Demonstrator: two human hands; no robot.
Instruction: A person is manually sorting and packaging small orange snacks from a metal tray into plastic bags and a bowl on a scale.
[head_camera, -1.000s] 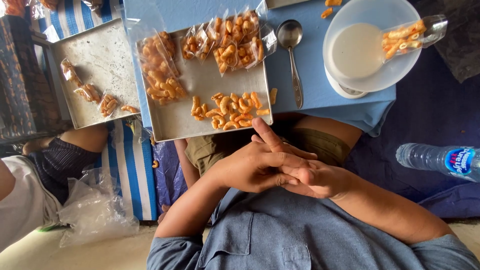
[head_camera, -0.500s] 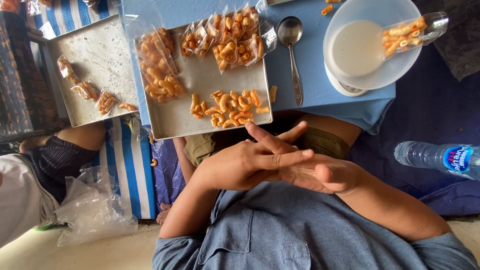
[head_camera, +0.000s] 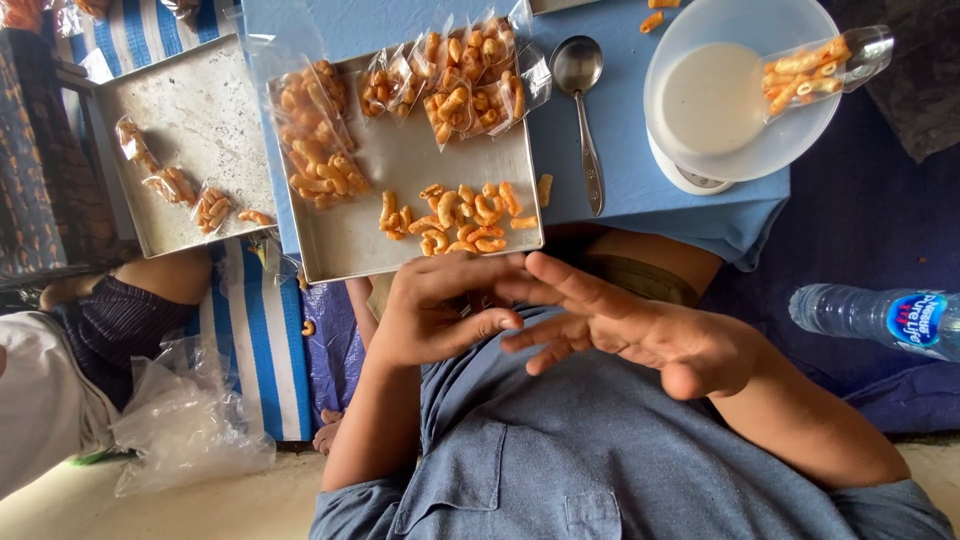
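My left hand (head_camera: 440, 315) and right hand (head_camera: 640, 325), empty and fingers overlapping at frame centre, hover just below the steel tray (head_camera: 350, 240), within reach of its loose orange snacks (head_camera: 455, 215).

One head view only: you look steeply down, close over your lap, your shirt at 6 o'clock, the steel tray (head_camera: 400, 165) toward 12 on the blue worktop (head_camera: 620, 110).

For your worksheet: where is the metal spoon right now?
The spoon lies on the blue cloth, between the steel tray and the white bowl.
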